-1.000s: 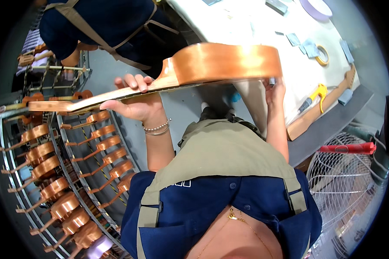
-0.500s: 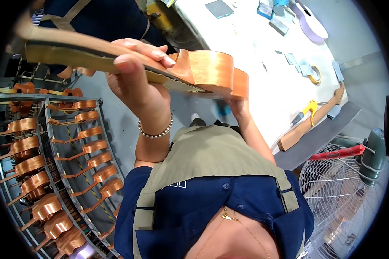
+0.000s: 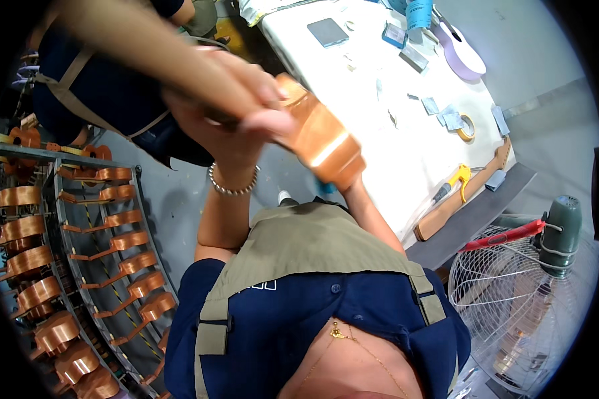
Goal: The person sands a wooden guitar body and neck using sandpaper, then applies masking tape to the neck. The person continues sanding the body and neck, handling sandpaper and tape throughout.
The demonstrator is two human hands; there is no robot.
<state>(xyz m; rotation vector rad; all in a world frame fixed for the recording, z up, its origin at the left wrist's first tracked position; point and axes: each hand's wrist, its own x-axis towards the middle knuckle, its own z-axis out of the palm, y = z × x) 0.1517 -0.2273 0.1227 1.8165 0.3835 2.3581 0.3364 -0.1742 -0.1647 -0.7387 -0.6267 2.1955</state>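
Ukulele (image 3: 327, 138) is in the air, tilted, its body just right of the left hand (image 3: 229, 110) and its blurred neck running up and left past it. The left thumb and fingers wrap the neck close to the body. The right hand (image 3: 351, 189) is at the body's far end, mostly hidden behind it; whether its fingers are closed, one cannot tell. A beaded bracelet (image 3: 235, 189) circles the left wrist. Right of the grip is a white table (image 3: 393, 163), bearing a yellow air gun (image 3: 458, 175), a wooden strip (image 3: 446, 211), tape (image 3: 472, 130) and a purple instrument (image 3: 460, 56). Left of the grip and below it, a rack (image 3: 58, 157) holds more ukuleles (image 3: 140, 261). Beyond the left hand is a co-worker (image 3: 100, 90).
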